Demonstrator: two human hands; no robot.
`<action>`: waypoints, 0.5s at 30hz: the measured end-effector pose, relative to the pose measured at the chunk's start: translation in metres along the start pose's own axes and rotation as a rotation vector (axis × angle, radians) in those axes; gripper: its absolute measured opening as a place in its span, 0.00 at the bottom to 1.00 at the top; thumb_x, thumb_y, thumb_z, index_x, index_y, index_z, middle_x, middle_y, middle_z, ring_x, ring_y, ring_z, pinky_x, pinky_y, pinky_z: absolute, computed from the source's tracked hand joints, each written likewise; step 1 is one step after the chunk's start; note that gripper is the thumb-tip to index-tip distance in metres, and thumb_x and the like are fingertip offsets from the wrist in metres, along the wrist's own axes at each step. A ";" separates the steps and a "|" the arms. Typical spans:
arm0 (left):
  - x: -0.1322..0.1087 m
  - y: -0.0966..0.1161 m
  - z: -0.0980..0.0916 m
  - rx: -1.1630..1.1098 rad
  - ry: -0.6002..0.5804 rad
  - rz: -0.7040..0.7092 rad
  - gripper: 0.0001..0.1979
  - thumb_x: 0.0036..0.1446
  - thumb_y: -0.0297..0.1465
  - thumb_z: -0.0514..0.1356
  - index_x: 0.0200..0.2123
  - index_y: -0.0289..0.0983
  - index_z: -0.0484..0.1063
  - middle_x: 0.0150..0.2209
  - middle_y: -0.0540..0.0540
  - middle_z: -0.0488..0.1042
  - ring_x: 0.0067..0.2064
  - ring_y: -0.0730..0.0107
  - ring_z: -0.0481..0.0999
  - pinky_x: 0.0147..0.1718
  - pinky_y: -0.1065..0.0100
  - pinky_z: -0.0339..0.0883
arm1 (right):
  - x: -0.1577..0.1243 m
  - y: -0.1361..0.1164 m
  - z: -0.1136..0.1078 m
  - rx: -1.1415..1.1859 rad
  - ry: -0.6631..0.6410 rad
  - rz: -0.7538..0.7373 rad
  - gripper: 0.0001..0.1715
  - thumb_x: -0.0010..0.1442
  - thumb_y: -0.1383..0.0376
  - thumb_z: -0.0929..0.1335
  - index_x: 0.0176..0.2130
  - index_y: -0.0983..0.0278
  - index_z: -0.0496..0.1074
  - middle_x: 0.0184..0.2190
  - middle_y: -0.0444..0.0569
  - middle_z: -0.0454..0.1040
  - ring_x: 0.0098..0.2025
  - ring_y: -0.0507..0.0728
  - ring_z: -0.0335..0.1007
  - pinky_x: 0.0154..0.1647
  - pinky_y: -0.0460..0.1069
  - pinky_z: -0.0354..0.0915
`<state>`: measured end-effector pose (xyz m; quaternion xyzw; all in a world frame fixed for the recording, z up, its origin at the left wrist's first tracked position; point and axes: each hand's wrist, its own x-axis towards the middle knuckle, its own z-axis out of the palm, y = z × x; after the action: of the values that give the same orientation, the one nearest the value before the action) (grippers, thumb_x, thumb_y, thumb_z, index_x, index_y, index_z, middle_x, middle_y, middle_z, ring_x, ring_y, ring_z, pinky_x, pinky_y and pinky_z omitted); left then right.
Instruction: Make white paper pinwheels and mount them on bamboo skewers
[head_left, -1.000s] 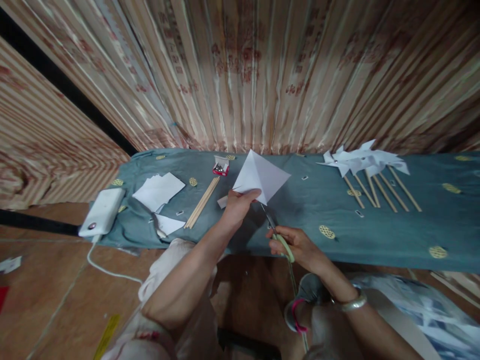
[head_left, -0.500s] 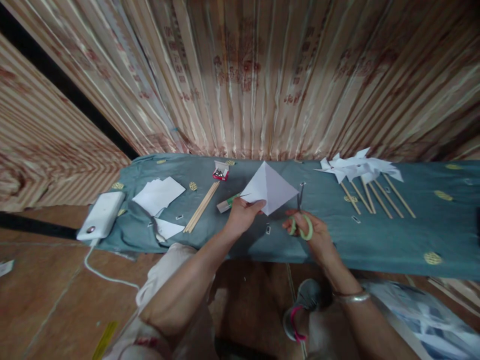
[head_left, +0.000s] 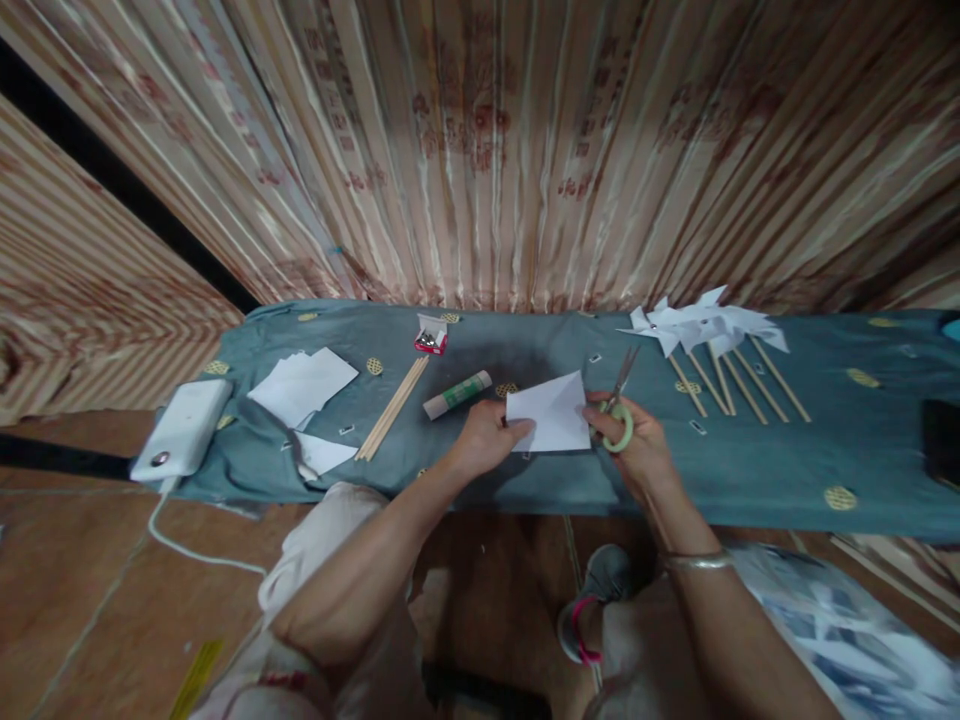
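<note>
A white square of paper [head_left: 551,415] is held above the cloth, its left edge pinched by my left hand [head_left: 486,436]. My right hand [head_left: 634,435] grips green-handled scissors [head_left: 619,408], blades pointing up and away, and its fingers meet the paper's right edge. Just beyond my left hand lies a glue stick [head_left: 457,394] with a green label. Left of it are several wooden sticks [head_left: 391,408] and a small open red-and-white box [head_left: 431,336] with shiny metal bits inside.
Paper pinwheels [head_left: 705,325] on sticks lie at the back right. White paper sheets [head_left: 304,385] and a white corded device [head_left: 184,428] are on the left. A dark object [head_left: 941,440] sits at the right edge. A curtain [head_left: 480,150] hangs behind the cloth-covered table [head_left: 780,460].
The paper has turned from a diamond to a squarer position and come lower. My right hand has moved up to its right edge with the scissors. The glue stick is more exposed.
</note>
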<state>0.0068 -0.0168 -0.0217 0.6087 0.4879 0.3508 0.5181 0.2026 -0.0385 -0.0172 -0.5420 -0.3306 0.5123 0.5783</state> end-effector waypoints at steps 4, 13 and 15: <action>0.002 0.002 0.001 -0.073 0.042 -0.043 0.07 0.47 0.30 0.62 0.23 0.31 0.75 0.21 0.50 0.70 0.25 0.72 0.66 0.25 0.72 0.59 | -0.002 0.000 0.004 -0.002 -0.016 0.021 0.24 0.28 0.62 0.81 0.29 0.61 0.76 0.22 0.37 0.72 0.22 0.47 0.60 0.24 0.44 0.57; 0.001 0.016 0.000 -0.346 0.128 -0.148 0.07 0.40 0.31 0.66 0.22 0.32 0.76 0.19 0.51 0.70 0.22 0.75 0.65 0.24 0.72 0.57 | -0.004 0.007 0.006 -0.068 -0.088 0.034 0.25 0.31 0.57 0.81 0.31 0.61 0.76 0.23 0.40 0.74 0.25 0.50 0.64 0.28 0.45 0.62; 0.002 0.017 -0.003 -0.374 0.157 -0.123 0.08 0.39 0.32 0.67 0.22 0.32 0.76 0.20 0.51 0.71 0.22 0.75 0.65 0.24 0.72 0.58 | -0.005 0.007 0.004 -0.116 -0.123 0.018 0.23 0.38 0.51 0.79 0.29 0.62 0.74 0.20 0.40 0.72 0.23 0.50 0.63 0.26 0.45 0.60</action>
<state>0.0087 -0.0141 -0.0045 0.4417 0.4894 0.4494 0.6029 0.1955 -0.0428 -0.0227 -0.5452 -0.3899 0.5295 0.5200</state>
